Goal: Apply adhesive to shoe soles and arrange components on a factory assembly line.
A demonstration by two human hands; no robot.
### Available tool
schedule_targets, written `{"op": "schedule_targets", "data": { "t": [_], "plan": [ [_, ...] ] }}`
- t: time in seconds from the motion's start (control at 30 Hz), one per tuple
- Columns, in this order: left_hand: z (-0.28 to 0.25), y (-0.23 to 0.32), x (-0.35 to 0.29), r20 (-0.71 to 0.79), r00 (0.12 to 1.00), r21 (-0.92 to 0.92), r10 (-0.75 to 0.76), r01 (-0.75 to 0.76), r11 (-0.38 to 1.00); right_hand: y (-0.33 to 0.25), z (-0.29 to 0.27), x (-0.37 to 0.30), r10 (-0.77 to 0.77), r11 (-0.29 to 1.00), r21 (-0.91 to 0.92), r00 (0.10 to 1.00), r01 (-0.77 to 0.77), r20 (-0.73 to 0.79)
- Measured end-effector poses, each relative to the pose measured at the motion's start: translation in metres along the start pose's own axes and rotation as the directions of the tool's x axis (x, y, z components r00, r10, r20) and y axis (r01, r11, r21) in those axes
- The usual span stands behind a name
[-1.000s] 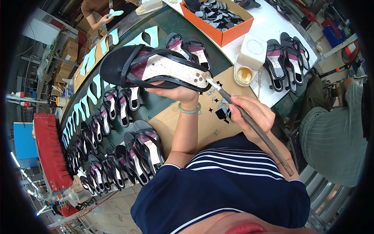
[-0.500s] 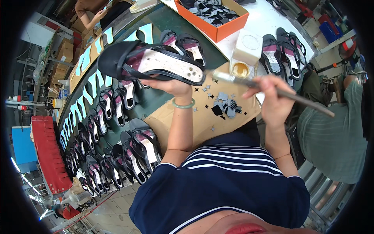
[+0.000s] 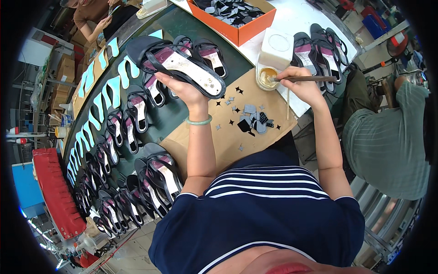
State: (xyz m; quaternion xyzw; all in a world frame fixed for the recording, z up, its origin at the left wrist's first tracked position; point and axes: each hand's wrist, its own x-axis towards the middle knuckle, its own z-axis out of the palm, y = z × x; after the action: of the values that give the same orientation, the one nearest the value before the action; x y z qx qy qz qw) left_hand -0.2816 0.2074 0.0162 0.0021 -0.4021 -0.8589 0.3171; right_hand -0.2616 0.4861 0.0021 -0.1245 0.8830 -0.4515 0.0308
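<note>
A black sandal [image 3: 185, 65] with a pale insole rests on my left hand [image 3: 185, 91], the fingers curled around it from below. Small dark spots show near the heel end of its insole. My right hand [image 3: 301, 86] grips a brush [image 3: 315, 78] by its dark wooden handle. The bristle end is down in a small jar [image 3: 266, 78] of yellowish liquid, and its tip is hidden there. A white square container [image 3: 277, 47] stands just behind the jar. Below lies brown cardboard [image 3: 196, 145] with scattered black and grey star-shaped pieces and a small heap of patches [image 3: 256, 119].
Rows of black sandals [image 3: 159, 176] and pale insoles [image 3: 93, 116] cover the green table to the left. An orange box [image 3: 255, 28] of dark scraps stands at the back. More sandals [image 3: 324, 52] lie at right, near a person in a grey-green shirt [image 3: 383, 137]. Another person [image 3: 93, 20] is far left.
My right hand has carried the brush from beside the sandal's heel into the jar. My left hand still holds the sandal, now tilted heel-down. The whole view has shifted slightly.
</note>
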Motion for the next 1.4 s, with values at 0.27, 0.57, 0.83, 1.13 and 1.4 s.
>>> {"op": "schedule_targets", "data": {
  "t": [0.27,0.57,0.83,1.13,1.4],
  "plan": [
    [-0.002,0.0,0.0,0.018,0.999,-0.014,0.049,-0.049,0.999,-0.015,-0.014,-0.014,-0.121,0.964,0.231,0.99,0.134,-0.07],
    [0.005,-0.004,-0.008,-0.007,0.987,-0.125,0.162,-0.161,0.979,-0.087,-0.029,-0.056,-0.289,0.58,0.677,0.891,0.454,-0.35],
    [0.018,0.006,-0.019,-0.068,0.98,-0.187,0.189,-0.198,0.962,-0.121,0.04,-0.06,-0.665,0.737,-0.085,0.698,0.67,-0.267],
    [0.016,0.013,-0.016,-0.165,0.974,-0.199,0.155,-0.187,0.962,-0.122,0.055,-0.052,-0.701,0.7,-0.158,0.629,0.696,-0.336],
    [0.009,0.009,-0.015,-0.217,0.958,-0.173,0.186,-0.226,0.959,-0.122,0.058,-0.056,-0.682,0.72,-0.186,0.631,0.668,-0.37]
  ]
}}
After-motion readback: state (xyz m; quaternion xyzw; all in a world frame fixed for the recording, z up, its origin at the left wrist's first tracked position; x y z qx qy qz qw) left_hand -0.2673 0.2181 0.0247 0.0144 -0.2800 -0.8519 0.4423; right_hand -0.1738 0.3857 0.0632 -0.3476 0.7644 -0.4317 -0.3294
